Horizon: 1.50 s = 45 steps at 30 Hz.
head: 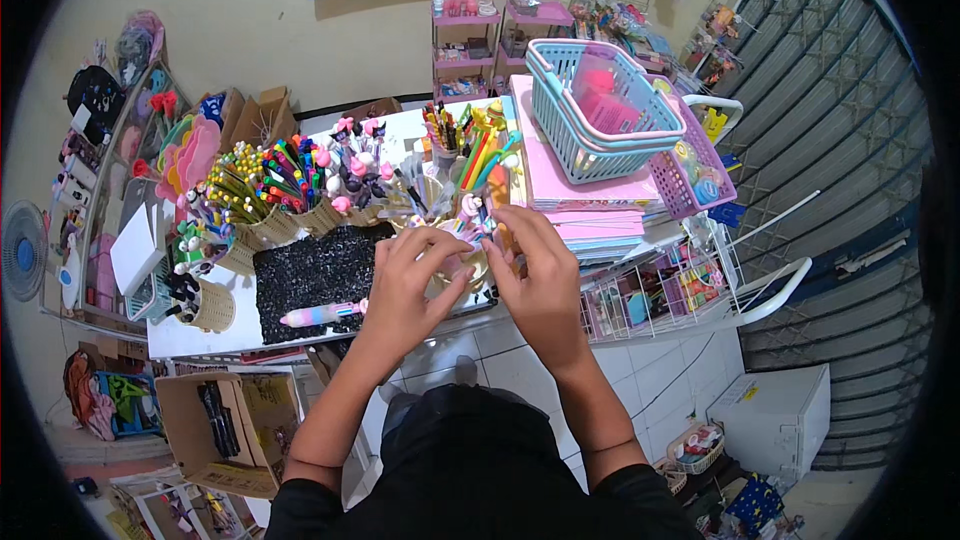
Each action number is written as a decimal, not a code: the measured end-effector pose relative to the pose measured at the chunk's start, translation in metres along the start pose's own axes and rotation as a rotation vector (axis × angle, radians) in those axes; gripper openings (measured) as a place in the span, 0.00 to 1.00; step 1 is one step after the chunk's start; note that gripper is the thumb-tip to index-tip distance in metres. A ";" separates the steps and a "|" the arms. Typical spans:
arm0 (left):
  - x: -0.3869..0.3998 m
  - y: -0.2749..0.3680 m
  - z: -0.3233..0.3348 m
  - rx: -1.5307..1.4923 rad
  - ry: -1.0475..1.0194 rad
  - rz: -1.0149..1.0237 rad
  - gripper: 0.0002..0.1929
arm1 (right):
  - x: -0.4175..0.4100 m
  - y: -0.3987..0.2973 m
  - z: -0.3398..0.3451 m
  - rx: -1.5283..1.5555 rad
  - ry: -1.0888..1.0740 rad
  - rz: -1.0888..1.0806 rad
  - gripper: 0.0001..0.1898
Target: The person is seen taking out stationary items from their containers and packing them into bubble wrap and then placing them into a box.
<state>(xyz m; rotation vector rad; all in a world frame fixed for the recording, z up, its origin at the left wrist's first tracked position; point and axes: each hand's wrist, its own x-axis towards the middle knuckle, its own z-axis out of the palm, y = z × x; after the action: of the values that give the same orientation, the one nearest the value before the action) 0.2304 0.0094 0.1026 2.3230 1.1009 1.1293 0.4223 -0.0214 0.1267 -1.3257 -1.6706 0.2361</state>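
My left hand (411, 286) hovers at the near edge of a white table, thumb and fingers apart. Facing it, my right hand (538, 279) has its thumb and bent index finger apart. Neither visibly holds anything. Between and just beyond them stands a round cream holder (474, 276) with pastel pens (471, 216) bearing figure toppers; my fingers partly hide it. A thick pastel multicolour pen (319, 314) lies on a glossy black mat (315, 270), left of my left hand. Behind the mat, woven cups hold coloured markers (291, 174) and pens with pink and black toppers (356, 165).
Stacked pink notebooks (585, 191) carry a blue plastic basket (600, 120) at the right, beside a purple basket (694, 157). A white wire basket (660, 289) hangs lower. At far left of the table sits a woven cup (214, 306). An open cardboard box (202, 427) stands below left.
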 end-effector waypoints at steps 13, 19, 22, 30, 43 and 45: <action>-0.015 0.019 0.035 -0.118 0.099 -0.079 0.22 | 0.007 -0.005 -0.005 0.186 0.082 -0.038 0.16; 0.011 0.025 0.024 -0.184 0.334 0.004 0.31 | 0.013 -0.011 -0.015 0.288 0.144 -0.130 0.17; 0.024 0.030 0.008 -0.277 0.255 0.033 0.37 | 0.017 -0.020 -0.015 0.453 0.151 -0.093 0.17; 0.027 0.033 -0.027 -0.319 0.154 -0.061 0.20 | 0.021 -0.046 0.006 0.500 0.063 -0.217 0.15; -0.061 -0.058 -0.093 -0.133 0.030 -0.442 0.07 | 0.006 -0.077 0.107 0.812 0.028 0.152 0.14; -0.080 -0.069 -0.106 -0.023 -0.010 -0.446 0.08 | 0.002 -0.082 0.122 0.849 0.029 0.164 0.13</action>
<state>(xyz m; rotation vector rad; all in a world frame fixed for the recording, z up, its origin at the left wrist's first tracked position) 0.0826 -0.0110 0.0876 1.9229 1.4945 0.9488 0.2766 -0.0052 0.1176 -0.7968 -1.2027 0.9049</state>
